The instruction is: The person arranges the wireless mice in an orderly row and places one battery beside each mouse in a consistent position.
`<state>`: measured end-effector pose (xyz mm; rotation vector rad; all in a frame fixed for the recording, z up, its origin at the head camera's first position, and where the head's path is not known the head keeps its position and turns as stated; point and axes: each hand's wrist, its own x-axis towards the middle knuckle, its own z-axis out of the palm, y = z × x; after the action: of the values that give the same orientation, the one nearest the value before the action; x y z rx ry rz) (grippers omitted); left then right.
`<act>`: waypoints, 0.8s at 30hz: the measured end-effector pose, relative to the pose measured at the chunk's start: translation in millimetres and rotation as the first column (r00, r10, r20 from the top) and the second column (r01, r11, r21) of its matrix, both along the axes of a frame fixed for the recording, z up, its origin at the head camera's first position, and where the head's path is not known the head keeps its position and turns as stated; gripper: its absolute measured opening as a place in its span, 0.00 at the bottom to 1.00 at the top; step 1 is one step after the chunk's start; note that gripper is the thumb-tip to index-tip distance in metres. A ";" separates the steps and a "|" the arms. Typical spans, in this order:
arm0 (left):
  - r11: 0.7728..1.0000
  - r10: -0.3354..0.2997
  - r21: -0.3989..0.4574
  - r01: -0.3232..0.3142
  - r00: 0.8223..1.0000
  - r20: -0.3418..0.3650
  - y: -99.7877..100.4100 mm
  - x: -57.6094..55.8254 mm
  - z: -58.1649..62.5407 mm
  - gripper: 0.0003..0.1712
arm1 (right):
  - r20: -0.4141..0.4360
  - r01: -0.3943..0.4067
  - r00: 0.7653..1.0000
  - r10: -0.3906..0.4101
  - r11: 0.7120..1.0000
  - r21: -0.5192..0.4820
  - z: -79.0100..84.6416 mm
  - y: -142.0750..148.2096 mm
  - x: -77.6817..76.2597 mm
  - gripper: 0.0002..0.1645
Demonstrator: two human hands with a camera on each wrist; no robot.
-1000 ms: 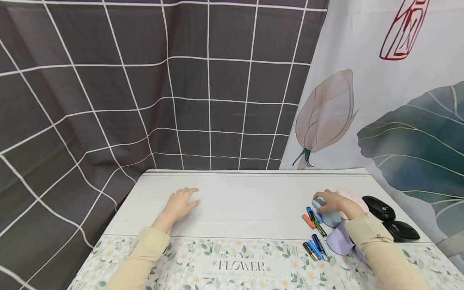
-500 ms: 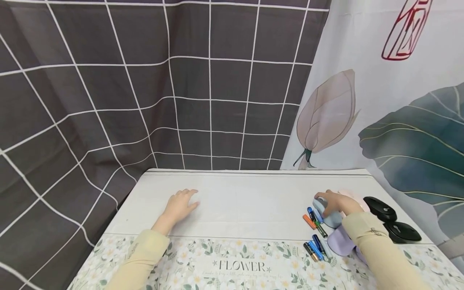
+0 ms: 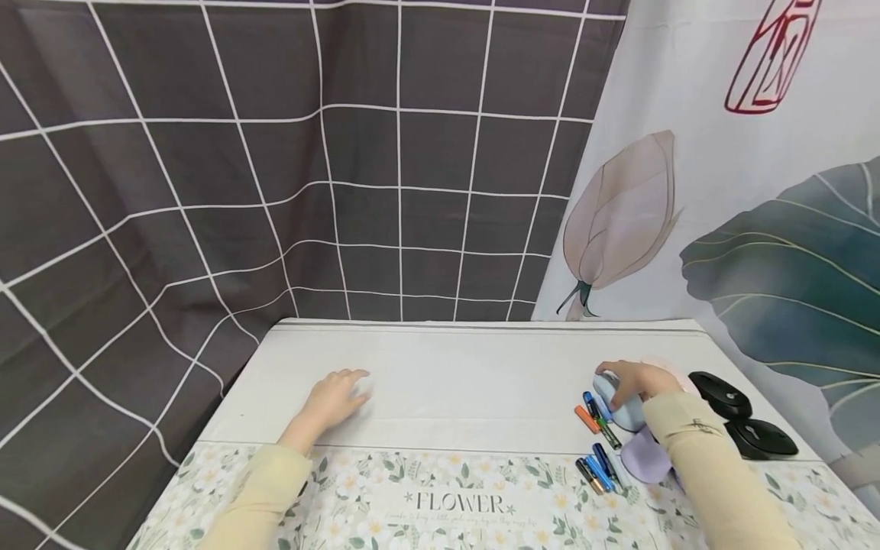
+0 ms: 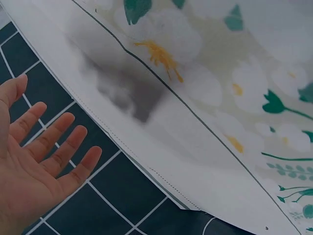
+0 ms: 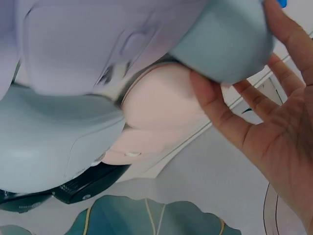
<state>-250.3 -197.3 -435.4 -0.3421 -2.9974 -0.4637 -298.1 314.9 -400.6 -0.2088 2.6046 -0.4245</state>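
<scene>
My right hand (image 3: 635,380) pinches a light blue computer mouse (image 5: 227,44) between thumb and fingers at the right of the table. In the right wrist view, a second light blue mouse (image 5: 54,142), pink mice (image 5: 161,95) and a purple mouse (image 5: 93,44) sit close beside it. From the head view, that purple mouse (image 3: 645,457) lies partly under the right sleeve. My left hand (image 3: 334,399) hovers near the left side of the white table, fingers spread and holding nothing. Its palm and fingers (image 4: 44,161) show in the left wrist view.
Several short markers (image 3: 600,466), blue, green, orange and dark, lie left of the mice. Two black mice (image 3: 759,438) stand near the table's right edge. A flower-printed mat (image 3: 385,496) covers the front; a dark checked curtain (image 3: 357,153) hangs behind.
My left hand has drawn back slightly toward the lower left. The right hand stays at the light blue mouse, while its forearm has shifted a little left.
</scene>
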 end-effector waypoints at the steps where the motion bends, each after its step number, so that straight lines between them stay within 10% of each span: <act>1: 1.000 0.000 0.002 0.000 1.000 0.000 -1.2 0.4 -0.3 0.25 | 0.005 0.009 1.000 -0.009 1.000 -0.003 -0.9 -0.7 -1.6 0.39; 24: 1.000 0.009 0.010 -0.008 1.000 -0.022 -19.0 7.4 2.3 0.23 | -0.070 0.066 0.995 -0.066 0.998 0.003 -0.7 -3.9 -5.4 0.39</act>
<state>-242.9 -216.3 -433.1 -0.3314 -2.9731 -0.4701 -303.5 311.0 -401.3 -0.1381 2.6872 -0.4408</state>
